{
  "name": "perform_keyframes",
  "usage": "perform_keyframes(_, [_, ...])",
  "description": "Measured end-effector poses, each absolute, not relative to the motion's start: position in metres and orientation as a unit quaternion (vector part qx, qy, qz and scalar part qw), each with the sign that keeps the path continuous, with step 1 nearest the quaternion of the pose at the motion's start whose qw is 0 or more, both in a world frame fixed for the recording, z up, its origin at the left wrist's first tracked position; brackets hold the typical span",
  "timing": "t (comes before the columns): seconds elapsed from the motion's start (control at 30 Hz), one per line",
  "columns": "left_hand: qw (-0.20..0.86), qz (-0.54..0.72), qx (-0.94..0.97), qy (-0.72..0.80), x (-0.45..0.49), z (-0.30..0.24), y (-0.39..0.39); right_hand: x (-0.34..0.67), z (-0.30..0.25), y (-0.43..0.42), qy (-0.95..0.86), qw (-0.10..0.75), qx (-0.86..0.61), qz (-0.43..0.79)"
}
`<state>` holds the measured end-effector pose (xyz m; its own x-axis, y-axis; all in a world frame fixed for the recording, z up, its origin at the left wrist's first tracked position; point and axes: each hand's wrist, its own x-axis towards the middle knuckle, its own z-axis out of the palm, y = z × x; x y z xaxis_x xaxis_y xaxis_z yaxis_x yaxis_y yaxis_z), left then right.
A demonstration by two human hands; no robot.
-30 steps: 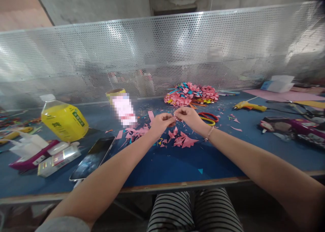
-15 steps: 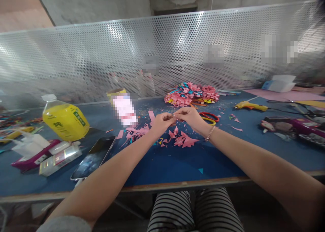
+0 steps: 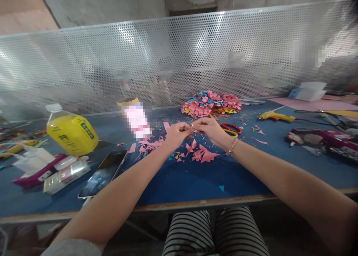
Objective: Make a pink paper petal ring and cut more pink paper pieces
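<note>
My left hand and my right hand meet fingertip to fingertip above the middle of the blue table. Both are closed in a pinch; whatever lies between the fingers is too small and covered to name. Just below them is a cluster of folded pink paper pieces, with pink paper scraps strewn to the left. Scissors with red and yellow handles lie beside my right wrist, partly hidden by it. Behind my hands sits a pile of pink, blue and yellow paper flowers.
On the left are a bottle of yellow liquid, a purple tissue pack, a small box and a dark phone. A lit phone leans on a tape roll. Right: a yellow glue gun. A perforated metal screen stands behind.
Hardly anything differs. My hands stay pinched together at the same place, with only a slight shift of the fingers.
</note>
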<state>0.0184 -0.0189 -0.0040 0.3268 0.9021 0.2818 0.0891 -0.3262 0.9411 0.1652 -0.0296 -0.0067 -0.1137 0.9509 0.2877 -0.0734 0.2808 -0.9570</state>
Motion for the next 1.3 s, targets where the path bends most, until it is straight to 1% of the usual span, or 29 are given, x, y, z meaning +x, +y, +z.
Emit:
perform_keyframes(0.13, [0.444, 0.451, 0.685, 0.361, 0.018, 0.0, -0.021, 0.164, -0.006, -0.03, -0.581, 0.554, -0.367, 0.47])
perform_keyframes(0.3, [0.438, 0.488, 0.652, 0.381, 0.017, -0.001, -0.022, 0.164, -0.007, -0.028, -0.556, 0.558, -0.36, 0.499])
perform_keyframes(0.4, [0.436, 0.484, 0.65, 0.391, 0.018, -0.004, -0.022, 0.166, -0.009, -0.026, -0.563, 0.561, -0.375, 0.476])
perform_keyframes(0.57, [0.491, 0.504, 0.593, 0.391, 0.019, -0.006, -0.02, 0.171, -0.01, -0.023, -0.619, 0.577, -0.392, 0.36])
perform_keyframes(0.67, [0.52, 0.516, 0.56, 0.388, 0.02, -0.006, -0.02, 0.172, -0.007, -0.026, -0.679, 0.56, -0.405, 0.247])
perform_keyframes(0.77, [0.55, 0.505, 0.557, 0.365, 0.02, -0.006, -0.02, 0.169, -0.006, -0.034, -0.746, 0.523, -0.391, 0.133])
perform_keyframes(0.83, [0.544, 0.516, 0.558, 0.355, 0.02, -0.006, -0.02, 0.165, -0.005, -0.039, -0.781, 0.49, -0.378, 0.091])
perform_keyframes(0.9, [0.523, 0.533, 0.561, 0.358, 0.019, -0.007, -0.02, 0.162, -0.006, -0.04, -0.797, 0.469, -0.374, 0.076])
perform_keyframes(1.0, [0.492, 0.544, 0.572, 0.367, 0.018, -0.007, -0.019, 0.169, -0.007, -0.032, -0.794, 0.468, -0.383, 0.055])
perform_keyframes(1.07, [0.477, 0.547, 0.575, 0.377, 0.017, -0.006, -0.019, 0.184, -0.007, -0.02, -0.78, 0.466, -0.418, 0.009])
perform_keyframes(1.1, [0.471, 0.549, 0.575, 0.383, 0.017, -0.006, -0.019, 0.195, -0.008, -0.014, -0.766, 0.448, -0.46, -0.033])
perform_keyframes(1.13, [0.466, 0.55, 0.574, 0.389, 0.017, -0.005, -0.019, 0.206, -0.009, -0.008, -0.758, 0.403, -0.507, -0.077])
perform_keyframes(1.17, [0.462, 0.552, 0.572, 0.394, 0.017, -0.005, -0.018, 0.217, -0.011, -0.003, -0.752, 0.335, -0.558, -0.108])
perform_keyframes(1.23, [0.454, 0.556, 0.569, 0.402, 0.017, -0.006, -0.017, 0.235, -0.015, 0.005, -0.743, 0.192, -0.632, -0.103])
perform_keyframes(1.27, [0.452, 0.56, 0.565, 0.404, 0.017, -0.007, -0.016, 0.241, -0.017, 0.007, -0.743, 0.131, -0.652, -0.076])
perform_keyframes(1.3, [0.452, 0.563, 0.562, 0.404, 0.017, -0.008, -0.015, 0.245, -0.019, 0.009, -0.738, 0.093, -0.667, -0.047])
